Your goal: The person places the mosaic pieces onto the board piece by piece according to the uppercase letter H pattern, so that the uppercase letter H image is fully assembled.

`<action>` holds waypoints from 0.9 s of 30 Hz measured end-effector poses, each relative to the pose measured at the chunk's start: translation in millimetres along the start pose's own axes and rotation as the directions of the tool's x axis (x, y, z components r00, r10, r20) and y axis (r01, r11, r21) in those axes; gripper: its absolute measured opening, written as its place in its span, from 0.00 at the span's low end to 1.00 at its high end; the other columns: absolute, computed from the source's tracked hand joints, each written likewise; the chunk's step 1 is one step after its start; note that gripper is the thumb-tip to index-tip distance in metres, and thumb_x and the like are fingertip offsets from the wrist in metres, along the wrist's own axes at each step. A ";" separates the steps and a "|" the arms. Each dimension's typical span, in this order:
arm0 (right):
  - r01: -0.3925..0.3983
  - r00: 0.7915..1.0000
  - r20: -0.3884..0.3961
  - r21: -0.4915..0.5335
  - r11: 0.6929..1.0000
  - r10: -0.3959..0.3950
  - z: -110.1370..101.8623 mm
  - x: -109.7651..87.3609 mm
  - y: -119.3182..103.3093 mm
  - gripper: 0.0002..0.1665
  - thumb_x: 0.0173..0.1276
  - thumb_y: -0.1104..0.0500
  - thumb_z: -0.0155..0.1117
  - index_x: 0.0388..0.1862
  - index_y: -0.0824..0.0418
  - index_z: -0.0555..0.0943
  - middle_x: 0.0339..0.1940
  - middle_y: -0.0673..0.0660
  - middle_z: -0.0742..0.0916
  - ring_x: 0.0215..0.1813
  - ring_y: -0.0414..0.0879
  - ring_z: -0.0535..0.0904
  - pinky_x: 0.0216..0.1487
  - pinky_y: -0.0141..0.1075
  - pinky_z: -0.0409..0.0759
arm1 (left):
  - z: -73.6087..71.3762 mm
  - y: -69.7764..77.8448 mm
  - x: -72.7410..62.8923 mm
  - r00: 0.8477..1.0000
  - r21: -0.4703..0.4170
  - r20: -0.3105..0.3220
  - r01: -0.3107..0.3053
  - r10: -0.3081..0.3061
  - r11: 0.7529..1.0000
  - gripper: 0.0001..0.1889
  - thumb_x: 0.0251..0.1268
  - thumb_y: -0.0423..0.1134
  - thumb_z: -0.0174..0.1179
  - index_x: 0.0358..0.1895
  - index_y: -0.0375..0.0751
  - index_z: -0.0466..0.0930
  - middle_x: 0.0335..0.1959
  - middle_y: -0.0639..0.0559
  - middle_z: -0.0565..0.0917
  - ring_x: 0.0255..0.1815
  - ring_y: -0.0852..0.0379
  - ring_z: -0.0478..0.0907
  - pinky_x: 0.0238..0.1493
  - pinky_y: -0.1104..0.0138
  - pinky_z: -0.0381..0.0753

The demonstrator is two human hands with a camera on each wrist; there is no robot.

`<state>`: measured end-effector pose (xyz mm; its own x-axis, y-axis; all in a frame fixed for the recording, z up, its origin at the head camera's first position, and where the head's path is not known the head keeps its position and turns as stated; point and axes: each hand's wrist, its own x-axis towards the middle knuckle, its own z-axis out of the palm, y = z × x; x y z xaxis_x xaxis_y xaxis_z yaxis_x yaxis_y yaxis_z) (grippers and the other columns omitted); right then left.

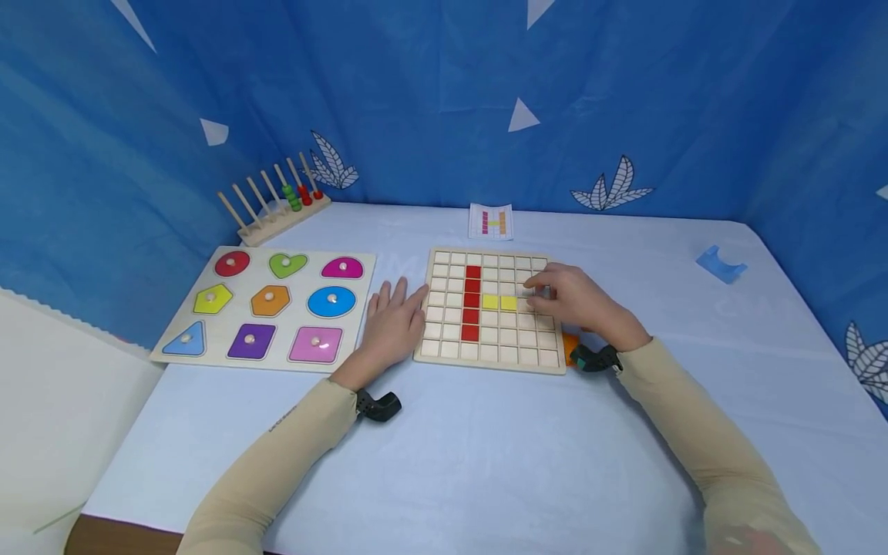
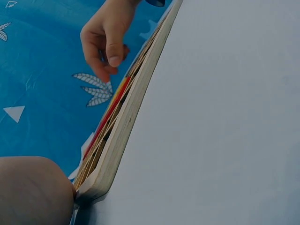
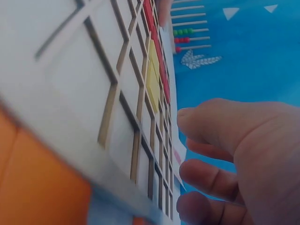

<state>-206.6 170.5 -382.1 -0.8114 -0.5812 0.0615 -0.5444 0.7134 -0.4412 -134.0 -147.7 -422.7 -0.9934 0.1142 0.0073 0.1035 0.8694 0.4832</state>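
A wooden grid board [image 1: 491,365] lies on the table, with a column of red square tiles [image 1: 472,300] and two yellow tiles [image 1: 508,303] beside it in one row. My left hand [image 1: 392,324] rests at the board's left edge, fingers spread and holding nothing. Over the right part of the board is my right hand [image 1: 572,297], its fingers loosely bent near the yellow tiles. In the right wrist view, the thumb [image 3: 206,122] and fingers are apart, and no tile shows between them.
Left of the board lies a shape puzzle [image 1: 277,312] with knobbed pieces. Behind it stands a peg rack [image 1: 284,221] with green and red beads. A pattern card [image 1: 490,222] lies beyond the board, a blue piece [image 1: 721,264] far right. Something orange [image 1: 570,348] shows beside the board's right edge.
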 end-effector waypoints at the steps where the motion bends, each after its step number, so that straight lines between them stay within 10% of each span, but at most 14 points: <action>1: -0.002 1.000 -0.002 -0.007 1.000 0.002 -1.8 -1.9 1.8 0.18 0.68 0.58 0.70 0.54 0.64 0.87 0.40 0.59 0.86 0.32 0.45 0.75 0.35 0.37 0.75 | -0.3 0.3 0.0 1.000 0.000 0.001 0.000 0.000 1.000 0.28 0.79 0.43 0.42 0.79 0.48 0.64 0.83 0.33 0.53 0.85 0.31 0.40 0.81 0.37 0.39; 27: -0.190 0.982 -0.020 -0.066 0.980 0.189 -22.9 -19.2 34.5 0.21 0.68 0.61 0.68 0.58 0.66 0.84 0.47 0.65 0.86 0.37 0.52 0.75 0.37 0.38 0.78 | -0.2 0.8 -0.4 1.000 -0.007 -0.008 -0.005 0.004 1.000 0.28 0.78 0.43 0.42 0.78 0.47 0.65 0.83 0.33 0.54 0.85 0.30 0.41 0.81 0.37 0.39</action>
<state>-214.7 215.2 -378.0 -0.9036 -0.4283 -0.0051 -0.3936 0.8349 -0.3847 -133.6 -147.2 -422.2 -0.9933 0.1140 0.0168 0.1076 0.8652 0.4897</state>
